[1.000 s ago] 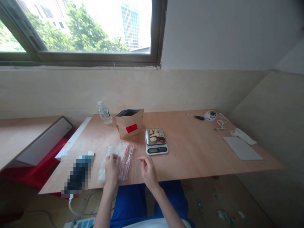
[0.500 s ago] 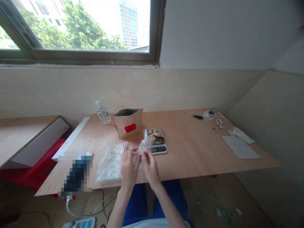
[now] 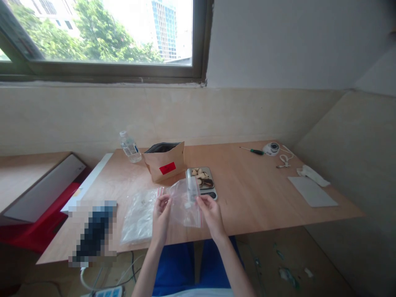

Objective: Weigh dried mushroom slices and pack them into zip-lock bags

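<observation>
A clear zip bag (image 3: 182, 208) with a red seal line is spread between my two hands above the table's front edge. My left hand (image 3: 161, 214) pinches its left side, and my right hand (image 3: 212, 212) pinches its right edge near the red line. Just behind the bag stands a kitchen scale (image 3: 213, 194), partly seen through the plastic. Dried brown and cream slices (image 3: 202, 177) lie on its pan. Beside my left hand rests a stack of clear zip bags (image 3: 137, 218). An open kraft paper pouch (image 3: 163, 165) with a red label stands behind them.
A water bottle (image 3: 130, 148) stands at the back left. A blurred dark object (image 3: 94, 233) lies at the front left. Toward the right are a screwdriver (image 3: 255, 151), a white dome camera (image 3: 271, 149) with its cable, and a white sheet (image 3: 312, 192).
My hands have moved apart, the right one to the right. The bag, bunched between my fingers before, is now stretched out flat. My view has shifted slightly.
</observation>
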Demonstrator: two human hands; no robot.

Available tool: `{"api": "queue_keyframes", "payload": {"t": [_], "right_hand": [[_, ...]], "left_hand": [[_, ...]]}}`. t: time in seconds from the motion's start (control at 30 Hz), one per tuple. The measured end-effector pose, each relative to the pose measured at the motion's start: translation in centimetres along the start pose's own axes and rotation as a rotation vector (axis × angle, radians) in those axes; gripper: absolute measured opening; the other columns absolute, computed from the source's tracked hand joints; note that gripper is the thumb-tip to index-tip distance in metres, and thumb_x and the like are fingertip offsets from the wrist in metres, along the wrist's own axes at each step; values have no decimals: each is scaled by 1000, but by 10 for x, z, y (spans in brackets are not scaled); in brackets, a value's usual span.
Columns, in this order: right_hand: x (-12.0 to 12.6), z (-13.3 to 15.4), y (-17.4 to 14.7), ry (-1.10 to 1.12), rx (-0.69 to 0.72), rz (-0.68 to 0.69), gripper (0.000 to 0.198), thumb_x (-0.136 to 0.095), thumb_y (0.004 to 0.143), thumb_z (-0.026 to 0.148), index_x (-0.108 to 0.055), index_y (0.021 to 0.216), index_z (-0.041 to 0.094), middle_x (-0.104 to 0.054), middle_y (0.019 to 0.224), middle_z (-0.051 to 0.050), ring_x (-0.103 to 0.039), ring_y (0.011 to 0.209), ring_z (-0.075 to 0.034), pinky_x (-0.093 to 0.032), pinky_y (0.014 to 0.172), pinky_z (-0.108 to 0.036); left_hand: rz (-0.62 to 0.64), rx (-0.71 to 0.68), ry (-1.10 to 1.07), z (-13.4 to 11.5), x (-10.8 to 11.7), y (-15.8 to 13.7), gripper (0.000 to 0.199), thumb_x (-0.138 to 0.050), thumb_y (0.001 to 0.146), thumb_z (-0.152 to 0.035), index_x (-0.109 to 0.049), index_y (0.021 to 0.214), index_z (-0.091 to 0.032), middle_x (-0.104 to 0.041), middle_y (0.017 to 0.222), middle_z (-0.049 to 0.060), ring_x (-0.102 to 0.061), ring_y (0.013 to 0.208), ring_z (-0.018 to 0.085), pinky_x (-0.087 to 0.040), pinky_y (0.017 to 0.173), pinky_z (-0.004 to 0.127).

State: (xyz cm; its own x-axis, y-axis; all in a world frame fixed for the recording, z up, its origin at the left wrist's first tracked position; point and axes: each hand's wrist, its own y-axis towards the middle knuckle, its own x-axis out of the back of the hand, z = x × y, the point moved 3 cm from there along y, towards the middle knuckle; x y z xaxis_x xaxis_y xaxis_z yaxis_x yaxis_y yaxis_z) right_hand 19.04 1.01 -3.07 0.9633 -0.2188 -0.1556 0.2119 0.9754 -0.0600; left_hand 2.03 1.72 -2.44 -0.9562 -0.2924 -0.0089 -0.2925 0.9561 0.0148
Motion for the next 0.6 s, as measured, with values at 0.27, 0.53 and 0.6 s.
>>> {"api": "queue_keyframes", "payload": {"t": [0.27, 0.53, 0.6], "right_hand": [[-7, 21, -8, -53, 97, -5, 31, -57, 81, 47, -66, 84, 17, -69, 79, -6, -65, 76, -20, -50, 71, -29], [-16, 16, -11, 65, 55, 81, 26, -64, 78, 43, -65, 82, 17, -69, 79, -4, -65, 77, -18, -51, 73, -28], [-13, 16, -9, 75, 38, 92, 26, -67, 75, 42, -66, 81, 17, -70, 78, -4, -65, 76, -18, -50, 73, -28]], "left_hand": [[161, -347, 241, -16, -31, -31, 23, -49, 87, -33, -57, 107, -23, -62, 104, 8, -61, 95, 20, -51, 83, 36], [176, -289, 150, -11, -38, -26, 17, -58, 84, -31, -64, 95, -20, -67, 92, 4, -64, 85, 18, -52, 72, 27], [173, -323, 173, -15, -35, -23, 14, -59, 83, -31, -66, 90, -20, -67, 87, 3, -63, 81, 17, -50, 67, 25]]}}
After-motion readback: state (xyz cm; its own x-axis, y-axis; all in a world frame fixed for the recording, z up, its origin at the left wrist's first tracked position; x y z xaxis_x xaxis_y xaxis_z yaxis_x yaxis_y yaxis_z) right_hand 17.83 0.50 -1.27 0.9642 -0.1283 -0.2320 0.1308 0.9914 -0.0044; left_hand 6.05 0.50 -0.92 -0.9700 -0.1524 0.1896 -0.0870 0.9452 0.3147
